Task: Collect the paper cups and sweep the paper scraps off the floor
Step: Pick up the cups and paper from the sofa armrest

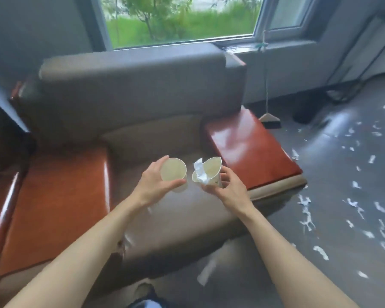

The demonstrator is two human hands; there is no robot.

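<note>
Looking down from head height, two bare forearms reach forward over the seat of a wide grey-brown leather armchair (142,90) with glossy reddish-brown wooden armrests on both sides. The left hand (152,183) grasps a round, cream-white paper cup (173,172) from its left side, fingers and thumb curled round the rim, the open mouth tilted toward the camera. The right hand (228,187) grips a second cream-white paper cup with a dented, squashed rim (212,171), fingers wrapped round its lower wall; a crumpled white scrap of paper (200,174) sticks out over the near edge of that cup. Both cups are held just beside each other above the seat cushion, a narrow gap between them. To the right of the chair, many small torn white paper scraps (307,210) lie scattered across the shiny dark grey floor (342,196), well apart from the hands, and one longer white strip (206,272) lies on the floor near the chair's front edge. Beyond the right armrest, a pale-headed, dark-bristled broom (270,120) stands with its thin handle leaning up toward the window sill. Behind the chair, a large window (180,18) shows blurred green grass and trees.
</note>
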